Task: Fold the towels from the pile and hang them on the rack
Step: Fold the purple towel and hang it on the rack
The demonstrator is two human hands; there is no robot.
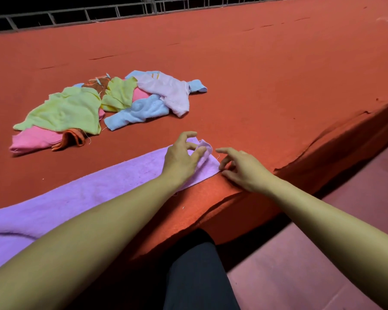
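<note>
1. Two bare forearms are seen, with no sleeves reaching the visible parts.
2. No rings, watch or bands are seen on the left hand [182,157] or the right hand [240,168].
3. Fingernails are kept short and unpainted.
4. A leg is clad in dark, near-black trousers [197,276] of plain fabric.

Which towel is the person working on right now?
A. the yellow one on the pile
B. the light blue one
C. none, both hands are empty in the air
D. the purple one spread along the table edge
D: the left hand pinches the folded-up corner of the purple towel lying along the table edge, while the pile sits untouched farther back.
</note>
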